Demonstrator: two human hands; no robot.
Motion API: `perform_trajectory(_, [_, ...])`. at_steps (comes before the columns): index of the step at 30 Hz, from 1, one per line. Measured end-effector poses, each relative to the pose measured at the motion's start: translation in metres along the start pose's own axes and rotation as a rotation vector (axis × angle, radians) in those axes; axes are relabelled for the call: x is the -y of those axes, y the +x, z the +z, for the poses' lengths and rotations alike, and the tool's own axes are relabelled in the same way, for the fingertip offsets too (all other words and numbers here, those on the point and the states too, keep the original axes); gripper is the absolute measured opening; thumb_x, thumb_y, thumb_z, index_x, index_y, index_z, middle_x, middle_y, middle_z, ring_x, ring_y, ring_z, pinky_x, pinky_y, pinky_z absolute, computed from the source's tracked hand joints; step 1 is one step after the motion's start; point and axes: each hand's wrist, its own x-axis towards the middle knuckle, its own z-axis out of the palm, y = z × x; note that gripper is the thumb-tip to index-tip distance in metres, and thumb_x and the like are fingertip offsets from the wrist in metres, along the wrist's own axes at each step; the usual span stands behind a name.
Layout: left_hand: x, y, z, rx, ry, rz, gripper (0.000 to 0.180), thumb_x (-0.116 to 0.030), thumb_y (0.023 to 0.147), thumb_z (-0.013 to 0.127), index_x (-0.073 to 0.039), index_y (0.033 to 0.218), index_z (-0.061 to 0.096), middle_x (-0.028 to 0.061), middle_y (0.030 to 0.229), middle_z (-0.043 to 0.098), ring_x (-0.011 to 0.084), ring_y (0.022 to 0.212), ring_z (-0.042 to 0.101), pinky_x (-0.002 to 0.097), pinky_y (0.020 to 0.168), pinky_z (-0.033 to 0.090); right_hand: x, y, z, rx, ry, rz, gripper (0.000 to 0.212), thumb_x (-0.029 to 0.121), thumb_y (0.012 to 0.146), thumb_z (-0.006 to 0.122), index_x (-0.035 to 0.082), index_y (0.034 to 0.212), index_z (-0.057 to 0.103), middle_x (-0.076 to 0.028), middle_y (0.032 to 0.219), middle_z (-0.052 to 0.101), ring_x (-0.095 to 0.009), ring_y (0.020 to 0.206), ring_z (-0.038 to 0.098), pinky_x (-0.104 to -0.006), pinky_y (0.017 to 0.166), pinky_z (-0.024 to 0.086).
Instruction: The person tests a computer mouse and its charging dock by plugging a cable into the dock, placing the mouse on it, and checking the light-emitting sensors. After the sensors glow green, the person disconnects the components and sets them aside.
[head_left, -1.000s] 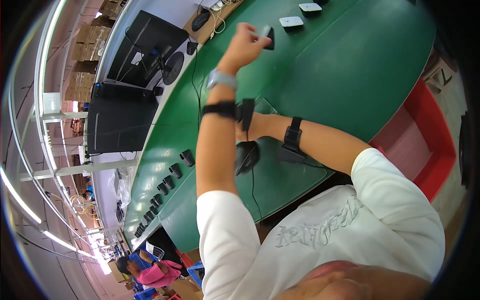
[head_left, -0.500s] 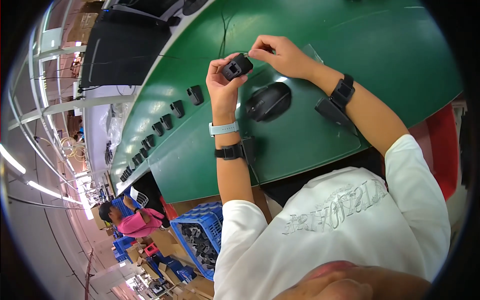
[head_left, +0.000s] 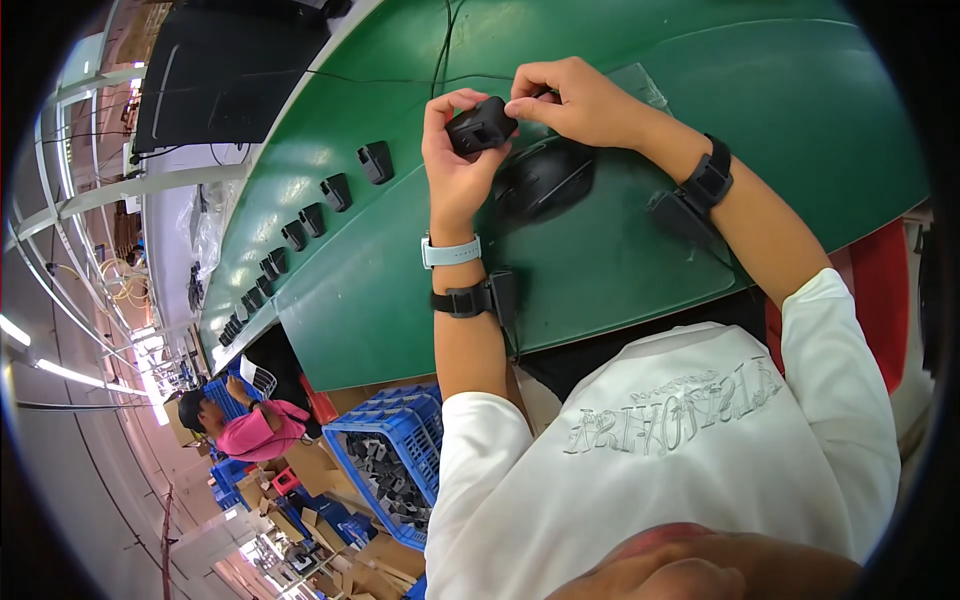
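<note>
My left hand is wrapped round a small black plastic block with an opening in its side, held above the green table. My right hand is closed, its thumb and forefinger pinched at the block's right end. Whatever those fingertips hold is hidden or too small to name. Under the hands shows a dark rounded shape; I cannot tell if it is an object or a reflection.
Several similar black plastic parts stand in a row along the table's left side. Thin black cables lie beyond my hands. A blue crate of dark parts is at lower left. A person in pink is farther left.
The black block has turned in my left hand, so its opening faces differently. My right fingertips have moved closer against its end. The whole view has shifted slightly.
</note>
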Motion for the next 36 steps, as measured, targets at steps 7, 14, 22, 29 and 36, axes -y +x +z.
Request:
perform_trajectory(7, [0.008, 0.004, -0.011, 0.081, 0.645, 0.27, 0.053, 0.009, 0.077, 0.075, 0.002, 0.127, 0.06, 0.0095, 0.108, 0.067, 0.0159, 0.092, 0.069, 0.03, 0.081, 0.061, -0.01, 0.004, -0.001, -0.075, -0.098, -0.078, 0.018, 0.018, 0.095, 0.072, 0.001, 0.101, 0.066, -0.008, 0.096, 0.068, -0.02, 0.089, 0.06, -0.0342, 0.083, 0.048])
perform_trajectory(14, [0.002, 0.004, -0.024, -0.293, -0.046, -0.159, 0.041, -0.008, 0.093, 0.074, 0.003, 0.128, 0.056, 0.0123, 0.102, 0.07, 0.0143, 0.069, 0.064, 0.0276, 0.057, 0.052, 0.017, -0.007, -0.007, 0.131, -0.307, -0.417, 0.077, 0.026, 0.07, 0.088, 0.006, 0.136, 0.056, -0.014, 0.132, 0.058, -0.036, 0.123, 0.054, -0.0434, 0.108, 0.044])
perform_trajectory(22, [-0.004, 0.003, -0.025, -0.164, -0.956, -0.178, 0.036, -0.024, 0.11, 0.042, 0.003, 0.131, 0.05, 0.0262, 0.124, 0.062, 0.0358, 0.103, 0.064, 0.0446, 0.088, 0.056, 0.0, -0.001, -0.013, 0.318, 0.113, -0.028, 0.064, 0.042, 0.074, 0.071, 0.005, 0.124, 0.059, -0.008, 0.116, 0.063, -0.022, 0.104, 0.061, -0.0347, 0.094, 0.047])
perform_trajectory(29, [-0.007, 0.003, -0.001, -0.159, -0.648, -0.123, 0.046, -0.022, 0.108, 0.055, 0.006, 0.144, 0.046, 0.0246, 0.133, 0.06, 0.0325, 0.103, 0.063, 0.0406, 0.093, 0.055, -0.071, -0.006, -0.038, 0.137, 1.12, 0.226, 0.062, 0.029, 0.093, 0.062, 0.004, 0.147, 0.046, -0.009, 0.131, 0.059, -0.019, 0.119, 0.059, -0.0333, 0.103, 0.048])
perform_trajectory(36, [0.007, -0.006, 0.007, -0.159, -0.159, -0.065, 0.072, 0.002, 0.083, 0.084, 0.007, 0.143, 0.045, 0.005, 0.103, 0.067, 0.0131, 0.094, 0.066, 0.0279, 0.086, 0.055, 0.006, 0.0, -0.01, -0.091, 0.817, 0.036, 0.058, 0.017, 0.094, 0.054, 0.004, 0.149, 0.04, -0.008, 0.13, 0.058, -0.017, 0.115, 0.059, -0.032, 0.1, 0.049])
